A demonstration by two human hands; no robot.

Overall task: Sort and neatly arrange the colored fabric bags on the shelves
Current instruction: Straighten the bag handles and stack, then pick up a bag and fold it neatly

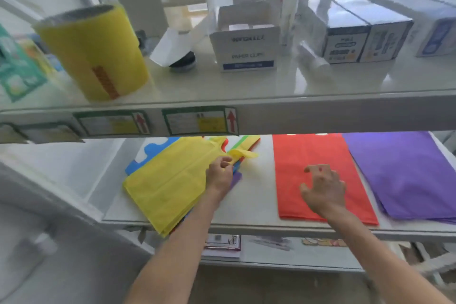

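On the lower shelf (246, 226) lies a mixed heap of fabric bags with a yellow bag (167, 185) on top, skewed and overhanging the front edge. Blue (153, 149), green, red and purple edges stick out from under it. My left hand (219, 175) rests at the heap's right side, fingers curled at the yellow bag's handle (243, 153). To the right a flat red bag stack (313, 153) lies square to the edge. My right hand (323, 187) hovers over it with fingers spread, holding nothing. A purple bag stack (404, 175) lies at the far right.
The upper shelf (246, 116) overhangs the bags and carries a yellow roll (96, 52), a paper cup box (246, 42), several white boxes (365, 32) and green packs (17, 66). Price labels (199, 119) line its front edge. A further shelf with papers (222, 245) sits below.
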